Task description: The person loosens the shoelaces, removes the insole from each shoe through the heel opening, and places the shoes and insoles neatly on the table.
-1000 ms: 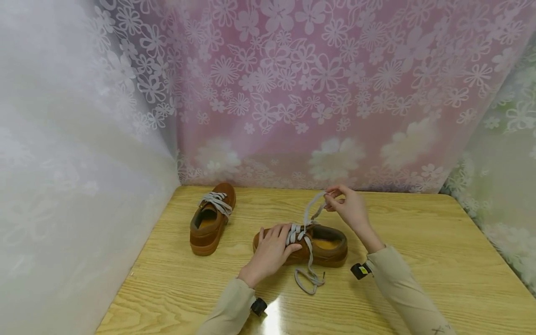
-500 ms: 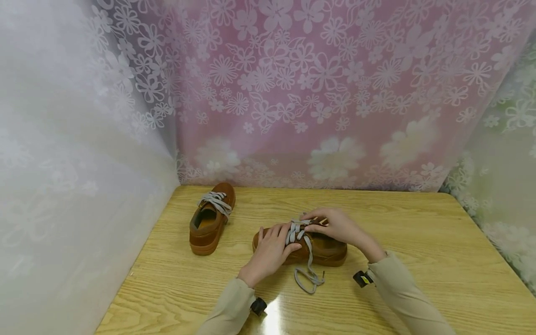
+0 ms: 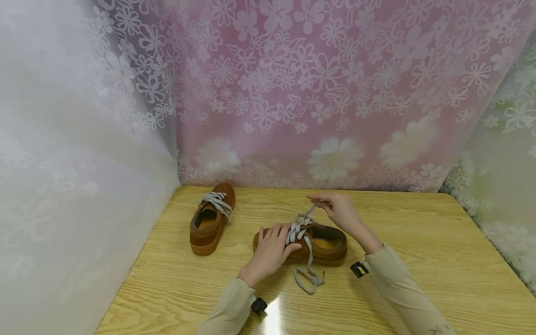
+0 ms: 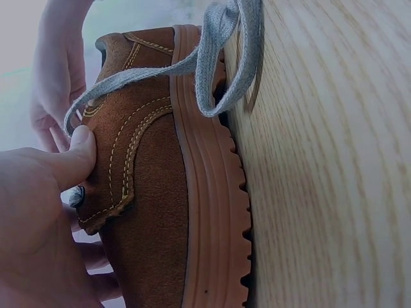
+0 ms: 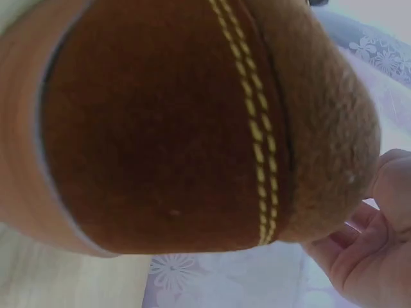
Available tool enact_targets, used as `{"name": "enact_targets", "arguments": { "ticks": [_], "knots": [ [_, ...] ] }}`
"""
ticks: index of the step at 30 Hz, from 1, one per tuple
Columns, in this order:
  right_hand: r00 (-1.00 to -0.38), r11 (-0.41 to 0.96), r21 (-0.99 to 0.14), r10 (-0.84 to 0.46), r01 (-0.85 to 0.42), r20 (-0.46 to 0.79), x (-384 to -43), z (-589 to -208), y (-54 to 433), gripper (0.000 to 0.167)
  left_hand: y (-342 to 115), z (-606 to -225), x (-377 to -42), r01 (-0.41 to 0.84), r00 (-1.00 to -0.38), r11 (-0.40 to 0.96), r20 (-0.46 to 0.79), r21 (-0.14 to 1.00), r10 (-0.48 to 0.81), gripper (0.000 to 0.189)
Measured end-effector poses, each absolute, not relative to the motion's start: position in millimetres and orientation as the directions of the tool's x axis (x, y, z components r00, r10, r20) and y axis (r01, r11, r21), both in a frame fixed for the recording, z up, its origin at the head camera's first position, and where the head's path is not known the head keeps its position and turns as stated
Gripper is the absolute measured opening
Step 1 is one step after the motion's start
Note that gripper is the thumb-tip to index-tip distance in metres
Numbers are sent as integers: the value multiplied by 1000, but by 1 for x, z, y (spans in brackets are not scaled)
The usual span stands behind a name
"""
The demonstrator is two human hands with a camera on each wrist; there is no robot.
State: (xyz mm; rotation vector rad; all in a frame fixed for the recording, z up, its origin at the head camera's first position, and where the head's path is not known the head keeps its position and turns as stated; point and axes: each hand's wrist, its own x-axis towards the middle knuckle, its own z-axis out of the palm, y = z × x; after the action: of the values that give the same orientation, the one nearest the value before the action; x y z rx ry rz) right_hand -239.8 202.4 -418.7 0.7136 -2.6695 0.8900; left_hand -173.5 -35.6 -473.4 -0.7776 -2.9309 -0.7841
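Grey lace (image 3: 310,211), pinched by the right hand (image 3: 342,216), could snag if tugged; the shoe (image 3: 328,256) might slide should the left hand (image 3: 270,253), gripping its front, slacken.

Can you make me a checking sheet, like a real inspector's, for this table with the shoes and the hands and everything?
Surface: wood-look table, with a bright glare patch near the front.
Job's things: brown shoe lying sideways, toe towards the person's left; grey lace trailing onto the table on its near side. Second brown shoe farther left, toe away, laces across its top.
Clutter: nothing seen.
Left hand: holds the first shoe's front part.
Right hand: pinches a raised stretch of lace above that shoe.
Cables: nothing seen.
Surroundings: pink floral sheet behind; paler sheets at both sides.
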Motion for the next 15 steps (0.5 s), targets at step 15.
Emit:
{"name": "enact_targets", "arguments": {
  "ticks": [15],
  "knots": [
    [-803,699,-426,-381,-575,459,-204,-420,214,17,-35,-473,-173,465,-879,748,142,473,456,68]
  ]
}}
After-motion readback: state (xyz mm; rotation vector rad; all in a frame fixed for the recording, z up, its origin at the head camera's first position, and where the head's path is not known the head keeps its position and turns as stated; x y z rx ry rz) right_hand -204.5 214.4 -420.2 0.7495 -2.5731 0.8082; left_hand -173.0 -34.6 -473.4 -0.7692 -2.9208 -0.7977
